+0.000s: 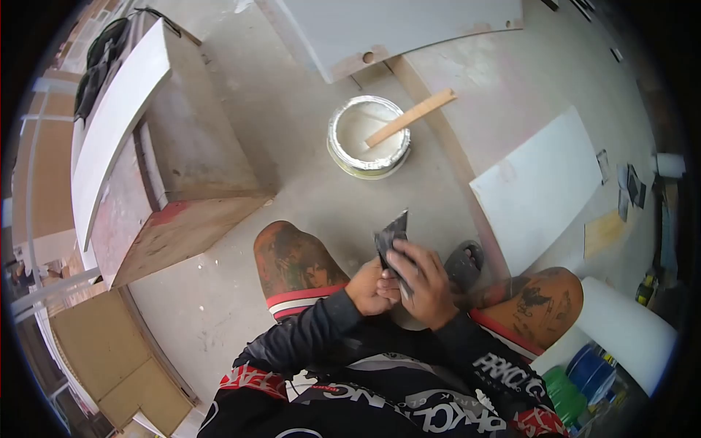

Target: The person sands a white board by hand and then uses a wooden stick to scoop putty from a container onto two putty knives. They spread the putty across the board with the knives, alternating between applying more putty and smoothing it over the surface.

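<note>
My left hand (371,287) is closed, its fingers curled around the lower part of a dark, flat putty scraper (395,228). The scraper points up and away from me, with one sharp corner at the top. My right hand (423,281) lies over it, fingers closed across its face and thumb side against the left fingers. The palms hide the scraper's lower end. Beyond my hands stands an open tub (369,162) of white paste, with a wooden stick (412,118) leaning out over its rim to the right.
A worn wooden box (197,139) stands at left with a curved white panel (120,139) against it. A grey panel (409,29) lies at the back. On the right are a white sheet (540,186), dark flat tools (632,186) and a white roll (631,328).
</note>
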The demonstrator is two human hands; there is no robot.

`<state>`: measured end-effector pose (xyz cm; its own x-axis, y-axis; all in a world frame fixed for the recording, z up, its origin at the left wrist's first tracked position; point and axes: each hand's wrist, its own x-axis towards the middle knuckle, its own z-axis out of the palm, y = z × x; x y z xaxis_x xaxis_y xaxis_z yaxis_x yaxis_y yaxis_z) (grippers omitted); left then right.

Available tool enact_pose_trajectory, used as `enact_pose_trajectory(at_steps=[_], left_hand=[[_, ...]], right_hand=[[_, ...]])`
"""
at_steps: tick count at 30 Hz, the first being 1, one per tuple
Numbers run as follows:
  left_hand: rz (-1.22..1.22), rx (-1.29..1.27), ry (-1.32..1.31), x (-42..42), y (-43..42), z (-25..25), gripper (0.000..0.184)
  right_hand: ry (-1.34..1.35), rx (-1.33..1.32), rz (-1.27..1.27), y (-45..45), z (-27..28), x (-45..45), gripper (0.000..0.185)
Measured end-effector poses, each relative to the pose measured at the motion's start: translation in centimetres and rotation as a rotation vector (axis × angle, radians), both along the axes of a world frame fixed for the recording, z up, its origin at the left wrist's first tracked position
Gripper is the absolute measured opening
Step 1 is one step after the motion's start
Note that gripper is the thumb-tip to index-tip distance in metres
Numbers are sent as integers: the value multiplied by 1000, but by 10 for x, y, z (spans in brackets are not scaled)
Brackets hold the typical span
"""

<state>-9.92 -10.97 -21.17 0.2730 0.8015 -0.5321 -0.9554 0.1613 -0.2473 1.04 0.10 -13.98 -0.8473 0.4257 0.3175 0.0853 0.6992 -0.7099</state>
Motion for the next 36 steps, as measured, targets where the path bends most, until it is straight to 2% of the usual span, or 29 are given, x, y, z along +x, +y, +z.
enact_pose_trajectory(at_steps=[1,2,3,5,6,7,8,9,10,12,13,14,16,19,22,28,34,36], left_hand=[[59,143,-347,-7,-4,2,12],[-9,29,-249,-15,-6,3,17],[-12,25,-255,-19,-7,7,17],[-145,-114,68,-31,-10,17,22],[-62,-12,136,-36,-20,-1,19],[-61,-10,137,-40,-12,8,19],[34,-228,515,-47,3,24,21],[132,-456,886,-55,13,32,23],[136,-466,882,-64,10,20,23],[8,-378,1373,-88,3,-12,26],[16,-383,1373,-93,8,-8,26],[43,-353,1315,-95,15,0,24],[31,-292,1167,-97,24,11,23],[-25,-272,1169,-87,33,22,23],[-83,-226,1280,-97,30,18,22],[-213,-294,1411,-97,31,0,22],[-271,-326,1327,-100,38,7,22],[-356,-291,1286,-90,39,9,21]], right_hand=[[-46,-40,-76,4,-14,-4,47],[-103,-136,-187,11,-39,-6,43],[-161,-236,-297,17,-70,-6,39],[-458,-500,-588,37,-124,1,27],[-456,-497,-588,47,-133,6,27],[-474,-506,-610,56,-138,10,30],[-490,-516,-630,60,-142,9,32],[-493,-519,-623,58,-122,2,32],[-424,-467,-508,55,-97,1,32],[-305,-272,-240,46,-37,-6,35],[-258,-133,-87,39,-14,-5,38],[-258,-132,-82,33,4,-5,38],[-289,118,181,24,25,-6,45],[-315,126,222,27,1,-7,47],[-328,142,230,38,-36,-9,48],[-323,226,202,24,-43,-7,48],[-361,194,175,27,-59,-11,48],[-420,179,18,39,-67,-18,46]])
